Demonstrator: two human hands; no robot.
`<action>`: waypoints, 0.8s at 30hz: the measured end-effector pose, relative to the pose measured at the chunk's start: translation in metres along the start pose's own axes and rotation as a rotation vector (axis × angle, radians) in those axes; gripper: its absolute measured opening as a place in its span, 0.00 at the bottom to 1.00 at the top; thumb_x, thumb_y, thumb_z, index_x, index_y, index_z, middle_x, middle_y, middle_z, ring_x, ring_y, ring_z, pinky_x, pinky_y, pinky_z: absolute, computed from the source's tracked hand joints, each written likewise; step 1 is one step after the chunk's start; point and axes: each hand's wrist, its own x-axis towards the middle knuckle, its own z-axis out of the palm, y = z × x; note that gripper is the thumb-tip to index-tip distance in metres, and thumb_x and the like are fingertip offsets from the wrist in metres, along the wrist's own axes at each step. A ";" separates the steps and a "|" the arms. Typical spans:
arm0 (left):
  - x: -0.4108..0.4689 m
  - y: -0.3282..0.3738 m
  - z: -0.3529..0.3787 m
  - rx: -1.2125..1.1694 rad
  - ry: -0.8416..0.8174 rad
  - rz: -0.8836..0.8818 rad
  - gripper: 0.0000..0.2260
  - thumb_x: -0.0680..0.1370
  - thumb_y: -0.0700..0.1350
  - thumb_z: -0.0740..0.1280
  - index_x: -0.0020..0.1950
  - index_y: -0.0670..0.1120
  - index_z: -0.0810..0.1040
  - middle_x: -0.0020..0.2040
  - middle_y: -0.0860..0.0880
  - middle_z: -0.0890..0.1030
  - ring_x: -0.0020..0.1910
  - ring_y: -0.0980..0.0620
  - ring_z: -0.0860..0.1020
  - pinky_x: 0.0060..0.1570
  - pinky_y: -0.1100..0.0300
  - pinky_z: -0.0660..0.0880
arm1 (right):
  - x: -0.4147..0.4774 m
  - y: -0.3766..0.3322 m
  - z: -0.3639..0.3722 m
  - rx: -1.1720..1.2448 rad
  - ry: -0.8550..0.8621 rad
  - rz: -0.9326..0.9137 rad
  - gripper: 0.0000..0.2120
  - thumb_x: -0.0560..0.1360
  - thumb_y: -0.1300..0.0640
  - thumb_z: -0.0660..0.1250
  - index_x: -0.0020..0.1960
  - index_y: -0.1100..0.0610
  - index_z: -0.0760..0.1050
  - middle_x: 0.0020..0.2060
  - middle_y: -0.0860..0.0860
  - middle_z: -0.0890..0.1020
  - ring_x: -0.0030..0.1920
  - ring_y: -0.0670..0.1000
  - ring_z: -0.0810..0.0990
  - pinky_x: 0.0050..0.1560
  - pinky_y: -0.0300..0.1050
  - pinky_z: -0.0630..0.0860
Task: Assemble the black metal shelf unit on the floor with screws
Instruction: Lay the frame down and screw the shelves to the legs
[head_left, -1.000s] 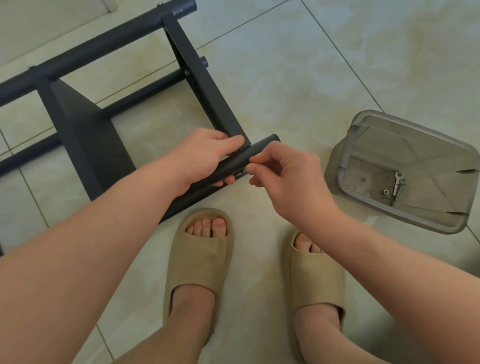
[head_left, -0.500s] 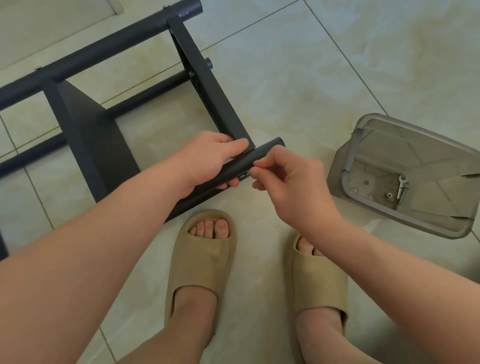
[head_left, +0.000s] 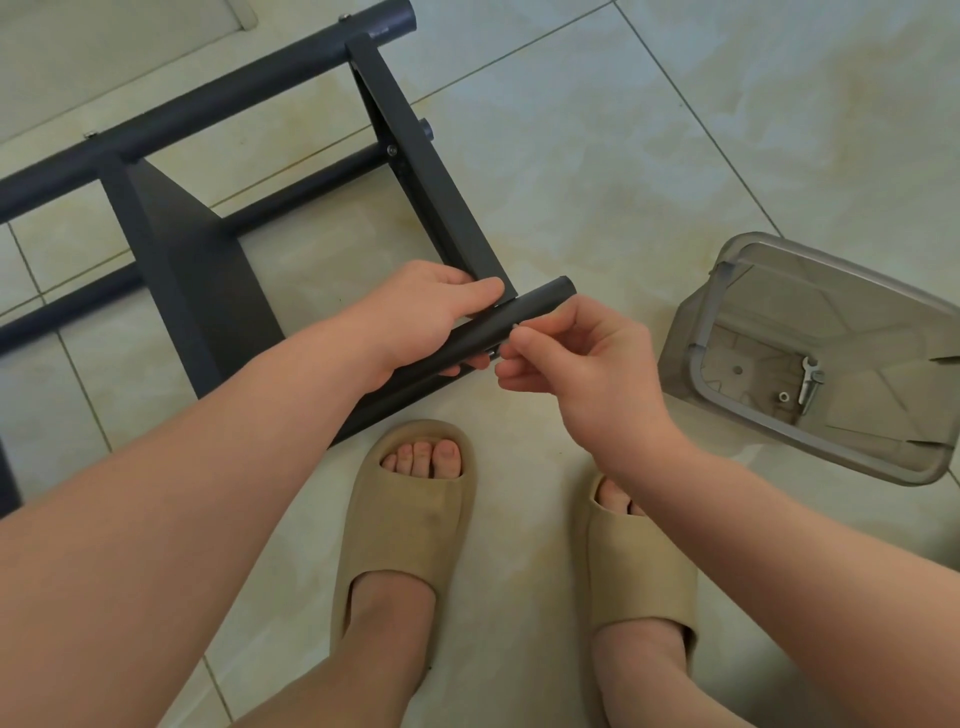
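- We find the black metal shelf unit (head_left: 208, 291) lying on its side on the tiled floor (head_left: 571, 156). It fills the view from 9 o'clock to 12 o'clock.
- Two long round tubes of the unit run from 9 o'clock towards 12 o'clock. Flat cross panels join them and reach down towards the centre.
- A further black tube (head_left: 540, 304) lies at the centre of the view, against the near corner of the end panel. Its open end points towards 2 o'clock.
- The left hand (head_left: 421, 317) grips this tube. The fingers curl over the top and the thumb is underneath.
- The right hand (head_left: 587, 364) is just beside the tube at its 4 o'clock side. Thumb and forefinger are pressed together and pinch a small metal part (head_left: 515, 327) against the tube wall. We cannot tell from this view exactly what the part is.
- A clear plastic container (head_left: 691, 322) stands on the floor at 3 o'clock, well apart from the unit. Inside it we see a small flat wrench (head_left: 808, 382) and, just beside it, a small nut (head_left: 783, 396).
- At 6 o'clock, two feet in tan slippers (head_left: 410, 519) stand on the floor, near the lower edge of the unit.
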 end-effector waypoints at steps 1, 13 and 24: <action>0.000 0.000 0.001 -0.002 0.002 0.003 0.15 0.82 0.52 0.65 0.53 0.40 0.82 0.40 0.45 0.85 0.36 0.50 0.84 0.37 0.58 0.79 | -0.001 0.000 0.000 0.041 -0.003 0.018 0.08 0.78 0.70 0.68 0.41 0.63 0.75 0.33 0.56 0.83 0.34 0.52 0.84 0.40 0.46 0.84; -0.001 -0.001 0.000 0.002 0.006 0.013 0.15 0.82 0.52 0.65 0.54 0.41 0.82 0.42 0.42 0.86 0.38 0.50 0.84 0.39 0.57 0.78 | 0.004 -0.010 -0.004 -0.174 -0.027 -0.008 0.09 0.77 0.69 0.69 0.40 0.62 0.75 0.28 0.50 0.81 0.29 0.50 0.81 0.36 0.46 0.84; -0.001 -0.004 0.001 0.014 0.018 0.036 0.15 0.82 0.52 0.65 0.52 0.41 0.83 0.41 0.42 0.86 0.37 0.51 0.84 0.39 0.57 0.77 | 0.001 -0.012 -0.001 -0.402 -0.009 -0.069 0.08 0.78 0.66 0.69 0.40 0.60 0.76 0.30 0.48 0.83 0.33 0.51 0.84 0.42 0.51 0.84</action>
